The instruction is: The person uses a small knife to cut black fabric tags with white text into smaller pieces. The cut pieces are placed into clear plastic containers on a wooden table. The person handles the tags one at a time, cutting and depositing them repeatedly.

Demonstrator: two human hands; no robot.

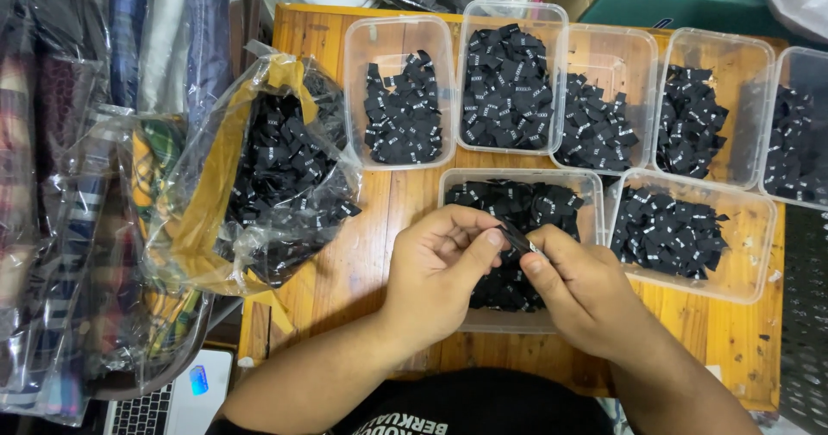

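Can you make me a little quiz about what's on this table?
1. True or false: both hands pinch one small black tag together.
2. How many clear plastic tubs of tags are on the wooden table?
3. Where does the big plastic bag of tags lie? A: right of the tubs. B: left of the tubs. C: inside a tub.

Key
1. True: the left hand and the right hand hold it over the near tub.
2. Seven: five in the far row, two nearer.
3. B.
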